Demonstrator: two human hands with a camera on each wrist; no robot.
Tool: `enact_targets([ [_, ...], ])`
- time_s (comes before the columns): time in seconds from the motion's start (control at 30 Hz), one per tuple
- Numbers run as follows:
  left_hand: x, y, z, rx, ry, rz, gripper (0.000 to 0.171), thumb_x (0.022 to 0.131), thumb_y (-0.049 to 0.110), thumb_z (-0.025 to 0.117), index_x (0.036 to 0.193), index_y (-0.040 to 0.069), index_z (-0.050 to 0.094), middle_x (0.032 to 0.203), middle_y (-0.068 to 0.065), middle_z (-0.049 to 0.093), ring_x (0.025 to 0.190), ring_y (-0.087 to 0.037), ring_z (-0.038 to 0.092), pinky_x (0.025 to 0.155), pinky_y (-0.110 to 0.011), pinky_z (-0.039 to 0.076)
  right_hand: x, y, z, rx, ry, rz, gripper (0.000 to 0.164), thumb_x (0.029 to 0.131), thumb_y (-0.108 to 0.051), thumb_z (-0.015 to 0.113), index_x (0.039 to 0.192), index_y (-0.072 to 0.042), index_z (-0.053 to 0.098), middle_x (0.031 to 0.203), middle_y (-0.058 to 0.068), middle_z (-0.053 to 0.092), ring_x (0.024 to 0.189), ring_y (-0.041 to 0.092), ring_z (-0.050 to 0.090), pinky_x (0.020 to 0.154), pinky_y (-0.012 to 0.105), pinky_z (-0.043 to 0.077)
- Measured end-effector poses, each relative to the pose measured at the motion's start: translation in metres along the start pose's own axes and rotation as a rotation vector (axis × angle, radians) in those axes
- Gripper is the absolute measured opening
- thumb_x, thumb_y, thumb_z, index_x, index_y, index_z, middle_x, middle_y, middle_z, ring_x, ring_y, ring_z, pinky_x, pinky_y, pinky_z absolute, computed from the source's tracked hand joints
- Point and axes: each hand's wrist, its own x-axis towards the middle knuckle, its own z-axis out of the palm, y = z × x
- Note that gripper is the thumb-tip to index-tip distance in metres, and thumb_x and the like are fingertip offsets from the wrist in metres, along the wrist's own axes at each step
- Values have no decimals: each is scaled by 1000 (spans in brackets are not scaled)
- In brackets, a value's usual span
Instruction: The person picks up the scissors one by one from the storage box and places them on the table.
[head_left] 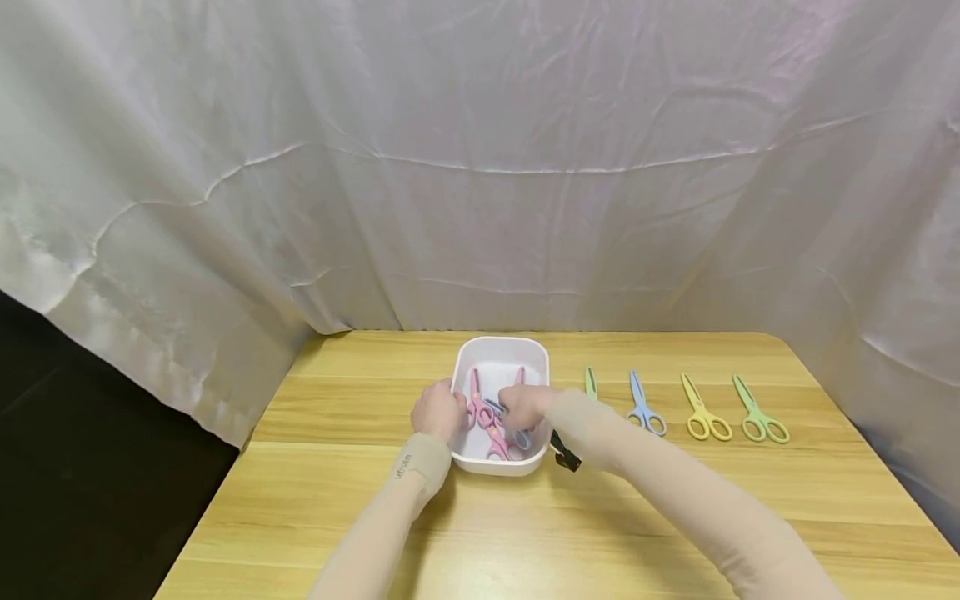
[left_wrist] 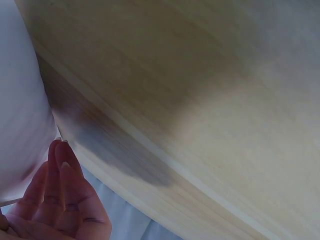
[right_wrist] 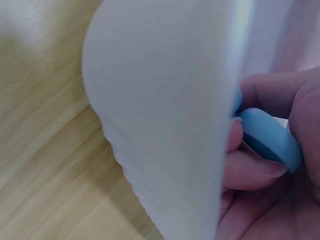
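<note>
"What does your right grip (head_left: 525,406) have?"

"It is down inside the white box (head_left: 498,467), my fingers curled around the handle of a pair of blue scissors (right_wrist: 272,139)."

"And your left grip (head_left: 437,410)?"

"That one holds the box by its left wall, fingertips against the outside."

"What else lies in there?"

"Pink scissors (head_left: 476,393) on the left side, blades pointing away from me, and another pink pair (head_left: 497,437) nearer to me. A third pink blade (head_left: 521,375) shows on the right side; my right grip hides the rest of it."

"Where does the box stand?"

"On the wooden table (head_left: 300,508), with a pale curtain (head_left: 525,233) behind. To the right of the box, four pairs make a row, points away from me: green scissors (head_left: 591,382), partly behind my right sleeve (head_left: 645,462), then a second blue pair (head_left: 637,388), yellow scissors (head_left: 698,408), and another green pair (head_left: 753,410) at the far right."
</note>
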Motion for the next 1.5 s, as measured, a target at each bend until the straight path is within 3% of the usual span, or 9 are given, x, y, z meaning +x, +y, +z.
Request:
enact_targets([
  [0.27, 1, 0, 0, -13, -7, -4, 34, 98, 25, 56, 126, 10, 68, 105, -14, 76, 90, -30, 71, 78, -46, 59, -6, 0, -12, 27, -60, -29, 14, 85, -7, 66, 97, -5, 59, 74, 0, 54, 61, 11, 49, 51, 18, 41],
  [0.67, 2, -1, 0, -12, -12, -3, 33, 98, 25, 56, 124, 9, 69, 105, -14, 76, 90, -31, 70, 79, -46, 59, -20, 9, -21, 176, -51, -42, 39, 95, -16, 63, 129, 4, 58, 76, 0, 56, 56, 7, 47, 49, 16, 40],
  [0.83, 3, -2, 1, -18, -20, -2, 33, 99, 26, 57, 124, 9, 68, 102, -13, 75, 88, -30, 70, 78, -46, 59, -26, 17, -20, 322, 2, -64, 44, 96, -17, 62, 134, 4, 54, 73, 0, 56, 57, 7, 47, 50, 17, 40],
  [0.93, 3, -2, 1, -21, -22, -1, 32, 99, 26, 57, 123, 9, 68, 99, -12, 75, 86, -29, 70, 77, -45, 58, -30, 23, -19, 434, 39, -62, 45, 96, -17, 62, 134, 3, 53, 80, 2, 57, 62, 9, 49, 54, 18, 43],
  [1.13, 2, -2, 1, -29, -20, -2, 32, 99, 25, 58, 124, 9, 69, 97, -12, 75, 85, -28, 70, 77, -45, 59, -37, 37, -15, 633, 97, -91, 50, 98, -16, 56, 141, 6, 47, 112, 20, 66, 84, 12, 61, 76, 29, 59],
  [1.27, 1, -1, -1, -27, -23, -5, 33, 99, 25, 57, 126, 9, 68, 94, -11, 75, 83, -28, 69, 76, -45, 59, -41, 48, -9, 727, 143, -128, 53, 100, -19, 55, 143, 8, 44, 130, 29, 61, 96, 13, 65, 92, 35, 59],
  [1.5, 1, -1, -1, -21, -27, -8, 33, 99, 25, 57, 126, 9, 68, 93, -10, 75, 81, -27, 70, 74, -44, 59, -52, 60, 5, 878, 220, -126, 51, 101, -24, 53, 141, 6, 44, 114, 18, 65, 90, 13, 64, 87, 30, 56],
])
